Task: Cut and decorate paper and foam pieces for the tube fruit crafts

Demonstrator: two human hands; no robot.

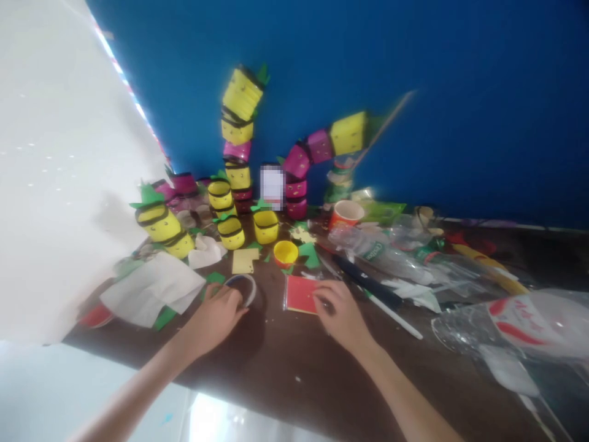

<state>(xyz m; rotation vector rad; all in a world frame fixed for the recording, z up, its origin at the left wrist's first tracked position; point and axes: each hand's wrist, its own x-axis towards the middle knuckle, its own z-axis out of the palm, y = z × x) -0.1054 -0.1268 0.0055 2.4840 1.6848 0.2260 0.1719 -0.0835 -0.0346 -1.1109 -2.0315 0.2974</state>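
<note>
My left hand [223,311] is closed on the lower left side of a pale ring [251,290] that looks like a roll of tape. A flat red square [300,293], perhaps a pad of paper with a yellowish lower edge, lies on the dark table [276,362]. My right hand [339,314] pinches its right edge with the fingertips curled. Just behind sit a small yellow cup [286,253], a green paper scrap [309,255] and a yellow paper piece with cut-outs [245,261]. The picture is somewhat blurred.
Yellow cups with faces [265,226] stand behind, with tall stacks [238,132] against the blue wall. White paper [154,288] lies left. A dark-handled knife-like tool [368,282], a white stick [396,316] and plastic bottles [519,322] crowd the right.
</note>
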